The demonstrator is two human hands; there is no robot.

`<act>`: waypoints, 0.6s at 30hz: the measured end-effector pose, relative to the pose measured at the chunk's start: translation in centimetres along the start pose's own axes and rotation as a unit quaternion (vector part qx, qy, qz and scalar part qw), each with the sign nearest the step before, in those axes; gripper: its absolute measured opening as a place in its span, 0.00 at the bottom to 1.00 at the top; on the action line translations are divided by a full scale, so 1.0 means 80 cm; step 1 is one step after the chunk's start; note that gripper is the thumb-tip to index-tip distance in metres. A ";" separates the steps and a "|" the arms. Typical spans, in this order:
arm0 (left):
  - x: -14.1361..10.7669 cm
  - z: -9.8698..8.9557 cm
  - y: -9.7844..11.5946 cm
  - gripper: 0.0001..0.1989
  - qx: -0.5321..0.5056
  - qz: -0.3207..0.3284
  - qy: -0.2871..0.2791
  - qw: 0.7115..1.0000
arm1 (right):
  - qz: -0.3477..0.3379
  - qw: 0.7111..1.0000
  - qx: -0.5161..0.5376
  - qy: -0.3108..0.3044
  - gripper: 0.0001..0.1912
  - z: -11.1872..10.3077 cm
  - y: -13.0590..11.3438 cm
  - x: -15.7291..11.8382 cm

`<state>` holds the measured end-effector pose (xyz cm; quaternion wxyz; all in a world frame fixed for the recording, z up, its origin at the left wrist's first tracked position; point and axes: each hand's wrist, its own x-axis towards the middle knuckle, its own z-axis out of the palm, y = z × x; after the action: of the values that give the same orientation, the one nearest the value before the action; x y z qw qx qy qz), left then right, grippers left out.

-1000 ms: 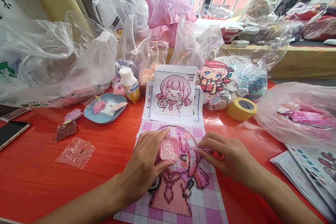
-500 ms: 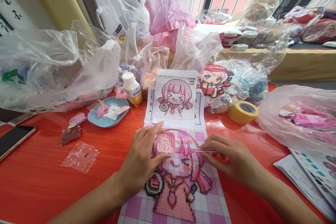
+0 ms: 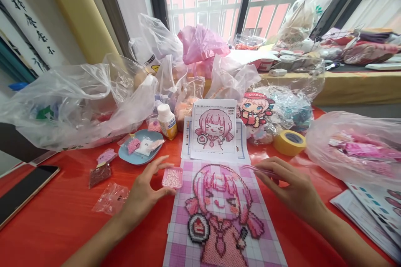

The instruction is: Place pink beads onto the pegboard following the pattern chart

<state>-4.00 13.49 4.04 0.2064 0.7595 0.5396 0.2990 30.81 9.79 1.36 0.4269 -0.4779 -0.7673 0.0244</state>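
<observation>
Bead picture: our pink, dark-outlined bead figure (image 3: 230,233) lies at 6 o'clock from mid-view on a purple-and-white checked board (image 3: 176,217), face partly unfilled.
Left hand: at 7 o'clock, our left hand (image 3: 140,192) grips a small pink plastic tray (image 3: 172,178) of pale beads between thumb and fingers, beside the board.
Right hand: at 4 o'clock, our right hand (image 3: 291,185) pinches slim pink tweezers (image 3: 261,170); we cannot tell whether their tips hold a bead.
Handling: we judge both tools ready; picking beads calls for a level tray.
Chart: the printed white sheet (image 3: 214,129) stands mid-view.
</observation>
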 end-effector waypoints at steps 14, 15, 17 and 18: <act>0.039 0.038 -0.004 0.37 -0.062 0.003 -0.056 0.997 | 0.061 0.997 -0.040 0.024 0.03 -0.046 -0.007 -0.051; 0.040 0.037 -0.005 0.38 -0.062 0.003 -0.058 0.996 | 0.063 0.997 -0.038 0.026 0.03 -0.045 -0.007 -0.053; 0.036 0.031 -0.004 0.39 -0.060 0.005 -0.059 0.996 | 0.063 0.997 -0.031 0.025 0.03 -0.040 -0.008 -0.052; 0.028 0.025 -0.001 0.38 -0.058 0.008 -0.058 0.997 | 0.063 0.997 -0.026 0.023 0.03 -0.037 -0.009 -0.049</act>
<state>-2.18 15.66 3.00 0.2787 0.7666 0.5020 0.2874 33.02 5.33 1.12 0.4292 -0.5370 -0.7260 0.0201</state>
